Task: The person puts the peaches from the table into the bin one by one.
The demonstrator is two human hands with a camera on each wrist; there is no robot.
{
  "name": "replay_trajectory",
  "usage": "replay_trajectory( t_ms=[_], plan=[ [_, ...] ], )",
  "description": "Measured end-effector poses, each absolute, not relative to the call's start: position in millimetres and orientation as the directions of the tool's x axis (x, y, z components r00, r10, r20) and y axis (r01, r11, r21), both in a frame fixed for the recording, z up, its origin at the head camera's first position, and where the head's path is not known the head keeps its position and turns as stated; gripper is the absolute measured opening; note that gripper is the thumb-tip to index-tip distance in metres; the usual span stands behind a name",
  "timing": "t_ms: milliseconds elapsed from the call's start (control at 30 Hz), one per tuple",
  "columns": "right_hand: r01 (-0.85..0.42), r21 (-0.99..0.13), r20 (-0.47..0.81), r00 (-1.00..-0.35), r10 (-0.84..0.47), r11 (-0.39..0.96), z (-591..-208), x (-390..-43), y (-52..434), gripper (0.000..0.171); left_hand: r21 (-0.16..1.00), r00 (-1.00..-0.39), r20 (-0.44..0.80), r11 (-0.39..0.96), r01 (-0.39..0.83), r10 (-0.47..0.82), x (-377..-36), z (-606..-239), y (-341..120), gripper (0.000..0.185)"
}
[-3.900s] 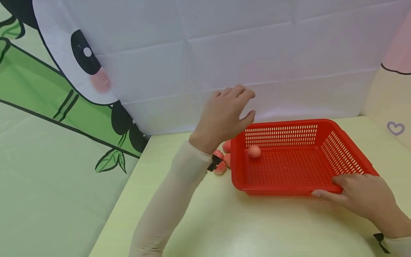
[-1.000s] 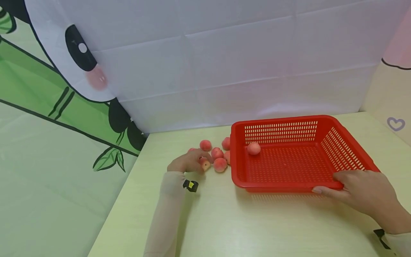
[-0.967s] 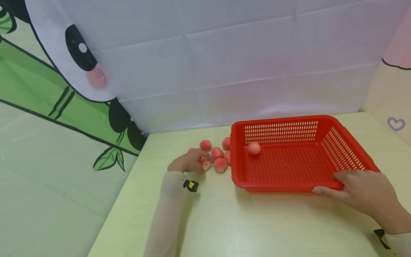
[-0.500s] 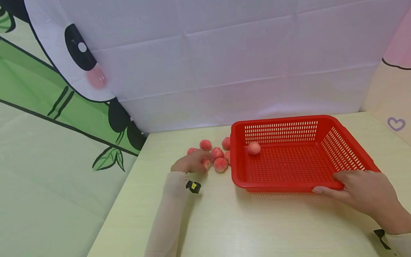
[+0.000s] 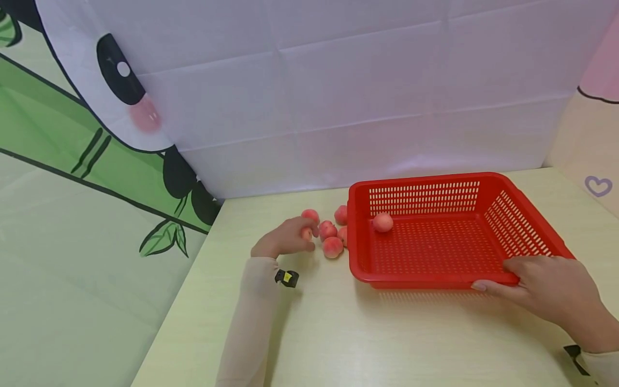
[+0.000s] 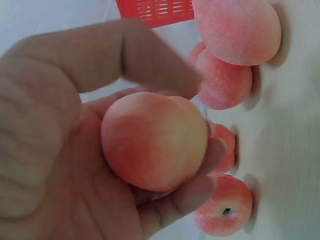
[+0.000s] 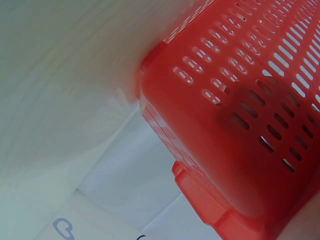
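Note:
In the left wrist view a pink and cream peach lies in my left hand, with fingers and thumb curled about it. That hand is just left of several loose peaches on the table, and other peaches show beyond its fingertips. My right hand grips the near right corner of a red plastic basket, thumb along the outside of the rim. Inside the basket, toward its left side, sits one peach. The right wrist view shows the slotted basket wall close up.
A pale wooden table carries everything. Behind it hangs a white cloth with a printed cartoon face, and printed green bamboo runs along the left side. The basket's left wall stands right beside the nearest loose peaches.
My left hand has come down from above the basket to the loose peaches on the left. It now holds a peach from among them. The right hand keeps its grip on the basket.

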State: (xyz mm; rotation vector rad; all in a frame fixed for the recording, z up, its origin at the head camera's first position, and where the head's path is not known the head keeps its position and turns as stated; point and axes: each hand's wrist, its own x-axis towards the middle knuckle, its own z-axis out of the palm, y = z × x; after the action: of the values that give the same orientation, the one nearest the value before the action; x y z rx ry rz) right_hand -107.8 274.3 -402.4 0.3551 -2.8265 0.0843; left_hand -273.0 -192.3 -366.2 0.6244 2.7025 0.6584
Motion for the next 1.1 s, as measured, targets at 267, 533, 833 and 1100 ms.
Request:
replay_trajectory(
  t_ms=[267,533,833,1100],
  plan=[
    [-0.257,-0.025,0.299,-0.924,-0.238,0.966,-404,-107,275,0.059,0.454,-0.933,-0.057,0.841,0.293,0.356,-270,-359,-184,0.024],
    [-0.248,-0.027,0.278,-0.932,-0.231,0.968,-403,-108,275,0.058,0.417,-0.946,0.100,0.850,0.321,0.308,-269,-354,-179,0.027],
    [-0.244,-0.033,0.254,-0.940,-0.228,0.969,-404,-109,277,0.059,0.388,-0.941,0.146,0.857,0.339,0.306,-264,-346,-175,0.024],
    [-0.229,-0.039,0.230,-0.949,-0.214,0.973,-402,-110,277,0.060,0.365,-0.932,0.184,0.858,0.360,0.313,-261,-343,-173,0.024]
  ],
)
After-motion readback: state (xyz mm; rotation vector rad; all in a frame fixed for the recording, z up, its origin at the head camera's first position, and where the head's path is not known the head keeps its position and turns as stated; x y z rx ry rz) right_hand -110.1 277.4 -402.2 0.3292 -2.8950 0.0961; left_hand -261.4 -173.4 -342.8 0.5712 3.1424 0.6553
